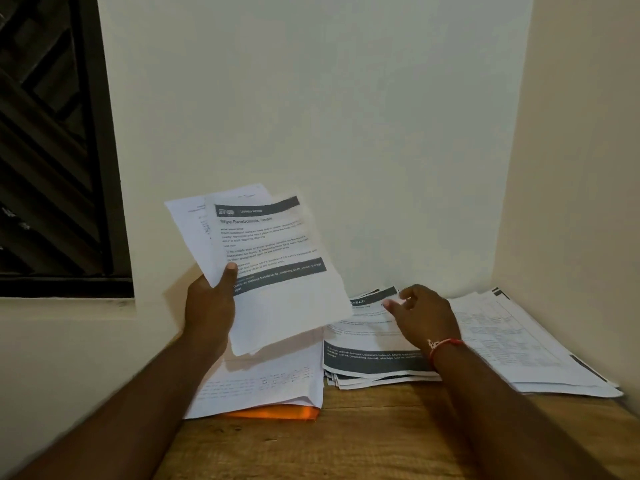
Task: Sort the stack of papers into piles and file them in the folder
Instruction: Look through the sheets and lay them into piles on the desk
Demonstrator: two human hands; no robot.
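My left hand [211, 306] grips a stack of printed papers [270, 258] by its lower left edge and holds it raised and tilted above the table. Its top sheet has dark header and footer bars. My right hand [420, 313] hovers with loosely spread fingers over a middle pile of sheets with dark bars [374, 362]; it holds nothing. A left pile of white sheets [263, 386] lies on an orange folder [277, 413]. A third pile with printed tables [519, 344] lies at the right.
The wooden table [346, 441] stands in a corner, with cream walls behind and to the right. A dark window with a grille [52, 150] is at the upper left. A red thread bracelet [443, 344] circles my right wrist.
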